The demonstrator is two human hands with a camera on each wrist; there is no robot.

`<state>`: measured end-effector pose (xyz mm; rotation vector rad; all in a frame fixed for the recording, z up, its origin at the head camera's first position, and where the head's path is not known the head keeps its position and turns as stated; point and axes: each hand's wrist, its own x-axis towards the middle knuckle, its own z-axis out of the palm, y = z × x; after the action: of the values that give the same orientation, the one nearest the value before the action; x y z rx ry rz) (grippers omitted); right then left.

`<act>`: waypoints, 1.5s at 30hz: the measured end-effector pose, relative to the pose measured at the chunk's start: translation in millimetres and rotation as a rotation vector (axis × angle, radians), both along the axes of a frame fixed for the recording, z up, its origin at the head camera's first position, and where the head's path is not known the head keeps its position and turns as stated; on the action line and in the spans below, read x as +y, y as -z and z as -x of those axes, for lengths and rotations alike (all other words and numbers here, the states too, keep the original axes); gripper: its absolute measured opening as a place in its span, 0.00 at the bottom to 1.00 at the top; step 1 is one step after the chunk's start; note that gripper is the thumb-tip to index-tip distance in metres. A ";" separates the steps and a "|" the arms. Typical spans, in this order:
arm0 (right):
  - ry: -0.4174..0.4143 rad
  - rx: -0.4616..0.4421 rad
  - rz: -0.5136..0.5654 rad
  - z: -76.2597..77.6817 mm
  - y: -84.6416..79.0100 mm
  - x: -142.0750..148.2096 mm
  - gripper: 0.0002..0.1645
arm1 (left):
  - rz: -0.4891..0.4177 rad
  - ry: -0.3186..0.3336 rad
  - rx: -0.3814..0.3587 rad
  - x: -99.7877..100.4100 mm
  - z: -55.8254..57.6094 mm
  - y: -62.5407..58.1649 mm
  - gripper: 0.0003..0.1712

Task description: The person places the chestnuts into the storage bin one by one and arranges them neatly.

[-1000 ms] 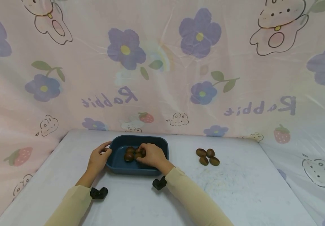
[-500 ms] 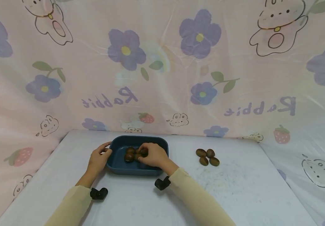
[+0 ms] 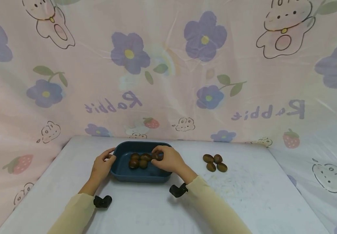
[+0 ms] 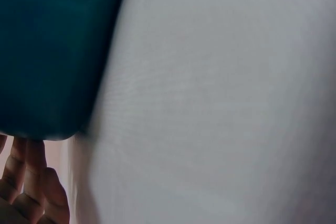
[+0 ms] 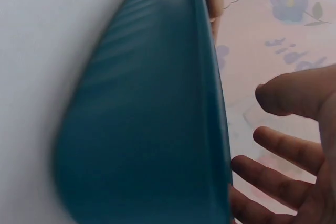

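A dark blue tray [image 3: 140, 178] sits on the table with several brown chestnuts [image 3: 133, 163] clustered inside. Over its right half, my right hand [image 3: 169, 159] pinches one chestnut [image 3: 157, 156] between thumb and fingers. In the right wrist view the thumb [image 5: 294, 94] shows above the tray wall [image 5: 142, 108], and some fingertips reach the rim; the pinched chestnut is hidden there. My left hand [image 3: 101, 165] steadies the tray's left end, its fingers at the rim. The left wrist view has those fingers [image 4: 34, 179] against the tray's end [image 4: 47, 77].
To the right of the tray, several more chestnuts [image 3: 217, 159] lie grouped on the white table [image 3: 244, 195]. A patterned curtain [image 3: 168, 81] hangs along the table's back edge. Each wrist carries a small black camera [image 3: 102, 201].
My right hand has shifted right and slightly up with the pinched chestnut, uncovering other chestnuts in the tray. The left hand and the tray stay in place.
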<state>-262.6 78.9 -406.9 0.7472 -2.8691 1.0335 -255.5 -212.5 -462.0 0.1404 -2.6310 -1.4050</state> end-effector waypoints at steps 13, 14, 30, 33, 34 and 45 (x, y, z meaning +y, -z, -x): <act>0.030 0.048 0.040 -12.9 -15.8 27.2 0.19 | -0.014 -0.005 0.008 -0.7 1.2 0.9 0.26; 0.037 0.052 0.036 -13.6 -16.5 29.1 0.19 | -0.015 -0.006 0.009 -0.8 1.5 0.7 0.26; 0.141 0.098 -0.060 -20.1 -15.9 63.9 0.19 | -0.015 0.005 0.004 -2.1 1.5 1.0 0.26; 0.173 0.088 -0.080 -21.4 -14.4 72.1 0.19 | -0.008 -0.001 0.005 -1.8 1.2 1.0 0.26; 0.183 0.082 -0.086 -21.8 -13.8 75.0 0.18 | -0.005 -0.002 0.005 -1.7 1.0 0.7 0.26; 0.239 0.049 -0.124 -27.3 -4.6 107.1 0.19 | 0.002 0.006 0.017 -1.1 0.4 -1.8 0.26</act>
<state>-235.3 186.0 -402.2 0.4112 -2.9090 0.8036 -256.0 -213.6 -460.2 0.1203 -2.6206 -1.3994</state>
